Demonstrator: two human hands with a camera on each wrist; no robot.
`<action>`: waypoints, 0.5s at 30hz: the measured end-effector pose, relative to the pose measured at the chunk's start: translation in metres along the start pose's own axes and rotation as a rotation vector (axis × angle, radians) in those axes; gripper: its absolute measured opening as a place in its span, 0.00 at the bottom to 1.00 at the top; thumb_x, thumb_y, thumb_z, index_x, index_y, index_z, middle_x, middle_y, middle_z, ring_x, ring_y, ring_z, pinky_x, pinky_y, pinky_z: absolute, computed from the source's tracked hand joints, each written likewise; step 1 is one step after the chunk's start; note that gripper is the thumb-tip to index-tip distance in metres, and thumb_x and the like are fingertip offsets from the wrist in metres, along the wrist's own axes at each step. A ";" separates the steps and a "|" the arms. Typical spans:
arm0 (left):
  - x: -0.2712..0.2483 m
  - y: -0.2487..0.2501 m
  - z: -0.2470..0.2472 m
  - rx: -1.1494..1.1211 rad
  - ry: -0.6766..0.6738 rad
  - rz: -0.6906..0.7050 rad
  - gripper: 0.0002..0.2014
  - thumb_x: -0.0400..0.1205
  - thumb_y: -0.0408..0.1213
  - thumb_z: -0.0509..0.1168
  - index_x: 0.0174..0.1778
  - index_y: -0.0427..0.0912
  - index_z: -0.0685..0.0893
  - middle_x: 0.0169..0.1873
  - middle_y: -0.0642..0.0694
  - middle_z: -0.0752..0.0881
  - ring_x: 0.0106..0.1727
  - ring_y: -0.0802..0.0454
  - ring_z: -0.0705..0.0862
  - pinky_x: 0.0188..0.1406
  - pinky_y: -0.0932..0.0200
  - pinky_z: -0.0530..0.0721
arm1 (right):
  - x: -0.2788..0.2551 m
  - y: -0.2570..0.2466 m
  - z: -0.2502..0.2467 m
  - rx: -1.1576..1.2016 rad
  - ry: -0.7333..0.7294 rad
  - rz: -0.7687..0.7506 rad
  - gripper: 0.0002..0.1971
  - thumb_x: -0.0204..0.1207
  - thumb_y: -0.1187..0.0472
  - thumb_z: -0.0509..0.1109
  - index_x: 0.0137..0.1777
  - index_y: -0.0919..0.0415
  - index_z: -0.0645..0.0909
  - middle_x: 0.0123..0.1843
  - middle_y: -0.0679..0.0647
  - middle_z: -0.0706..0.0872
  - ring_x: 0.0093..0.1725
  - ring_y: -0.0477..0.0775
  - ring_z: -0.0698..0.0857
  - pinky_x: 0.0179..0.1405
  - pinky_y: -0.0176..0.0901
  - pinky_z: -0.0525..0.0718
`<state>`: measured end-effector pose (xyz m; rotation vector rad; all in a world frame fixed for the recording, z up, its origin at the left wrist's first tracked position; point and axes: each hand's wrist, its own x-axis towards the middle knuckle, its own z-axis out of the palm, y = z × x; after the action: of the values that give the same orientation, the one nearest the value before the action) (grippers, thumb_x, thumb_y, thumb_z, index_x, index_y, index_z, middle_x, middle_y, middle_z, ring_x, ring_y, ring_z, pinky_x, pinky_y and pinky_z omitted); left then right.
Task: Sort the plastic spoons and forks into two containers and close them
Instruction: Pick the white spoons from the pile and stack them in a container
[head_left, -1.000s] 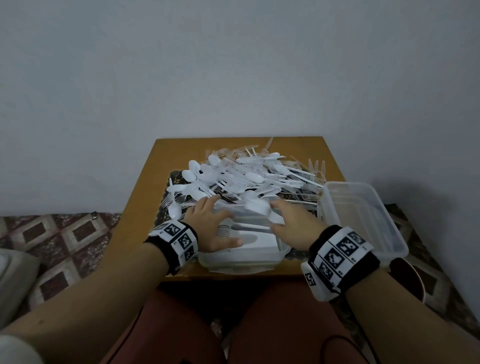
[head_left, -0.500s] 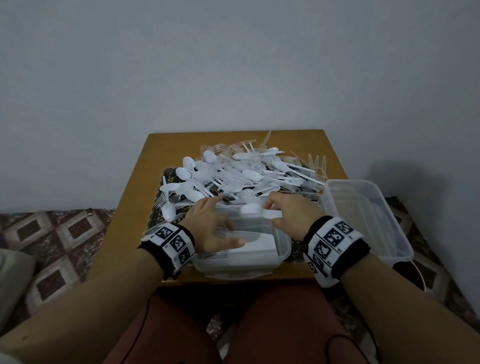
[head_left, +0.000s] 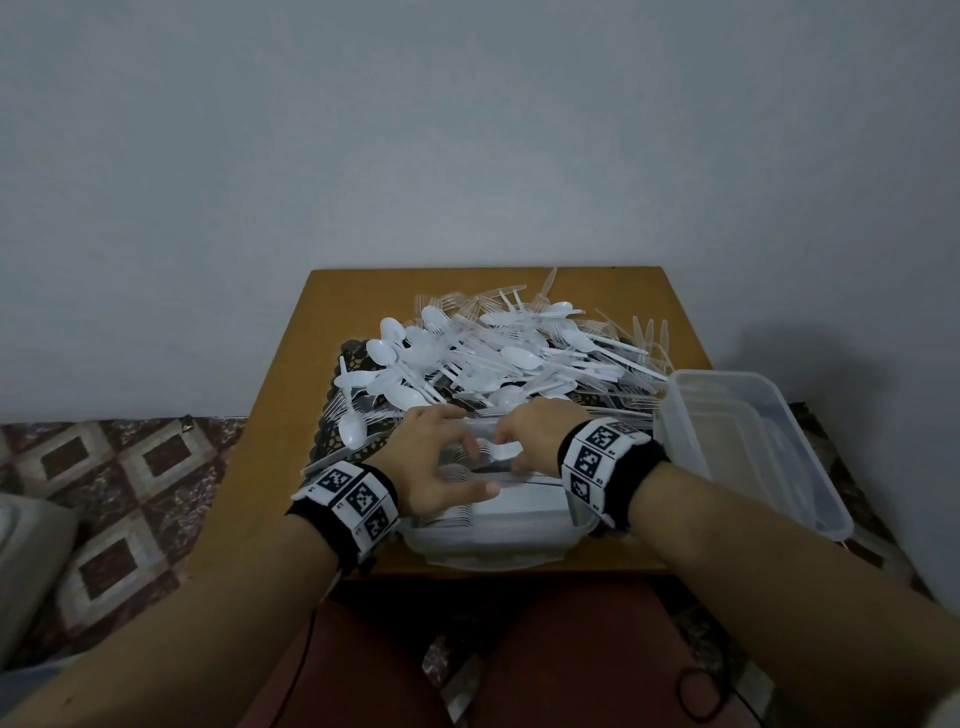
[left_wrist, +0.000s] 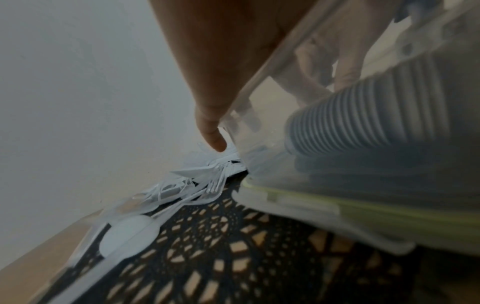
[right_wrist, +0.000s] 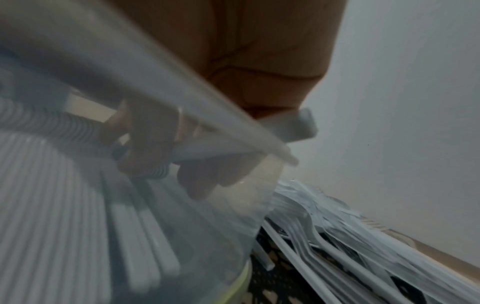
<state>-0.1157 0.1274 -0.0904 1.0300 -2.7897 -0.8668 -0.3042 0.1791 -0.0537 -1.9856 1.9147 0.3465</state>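
Note:
A clear container (head_left: 498, 540) stands at the table's front edge with nested white utensils (head_left: 519, 501) stacked inside. My left hand (head_left: 441, 457) lies in its left half, fingers spread and relaxed over the stack (left_wrist: 363, 115); one fingertip (left_wrist: 215, 139) points past the container wall (left_wrist: 259, 127). My right hand (head_left: 519, 441) reaches in from the right and pinches a white utensil (head_left: 501, 449) by its handle (right_wrist: 298, 125); I cannot tell whether it is a spoon or a fork. A big mixed pile of white spoons and forks (head_left: 498, 358) lies just behind the container.
A second clear container (head_left: 810, 467) sits at the table's right edge, partly overhanging it. The pile rests on a black lace mat (left_wrist: 233, 236) on the wooden table (head_left: 363, 291). A grey wall is close behind. My knees are below the front edge.
My right hand has moved left and down into the near container with the white utensil. The left hand has stayed over the stack, shifting slightly.

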 end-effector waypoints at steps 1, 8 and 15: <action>-0.001 -0.001 0.001 -0.088 0.064 0.018 0.33 0.62 0.78 0.63 0.53 0.58 0.78 0.67 0.49 0.75 0.68 0.49 0.70 0.63 0.48 0.71 | 0.000 -0.002 0.000 -0.018 0.003 -0.010 0.19 0.77 0.50 0.73 0.67 0.44 0.80 0.61 0.50 0.86 0.58 0.56 0.84 0.56 0.53 0.84; -0.006 -0.017 -0.004 0.106 -0.167 -0.135 0.74 0.44 0.86 0.65 0.83 0.58 0.41 0.82 0.53 0.50 0.82 0.44 0.52 0.79 0.33 0.61 | 0.004 -0.009 0.007 -0.100 -0.002 -0.088 0.24 0.81 0.53 0.70 0.76 0.44 0.73 0.61 0.55 0.87 0.57 0.59 0.85 0.52 0.50 0.83; -0.009 -0.016 -0.006 0.053 -0.222 -0.153 0.76 0.44 0.79 0.75 0.83 0.60 0.39 0.80 0.55 0.49 0.82 0.45 0.54 0.78 0.34 0.66 | 0.001 -0.014 0.025 -0.117 -0.040 -0.233 0.37 0.80 0.73 0.61 0.83 0.41 0.58 0.73 0.56 0.76 0.58 0.58 0.82 0.41 0.47 0.78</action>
<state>-0.0983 0.1198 -0.0919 1.2411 -2.9605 -0.9861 -0.2889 0.1889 -0.0752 -2.2311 1.6506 0.4393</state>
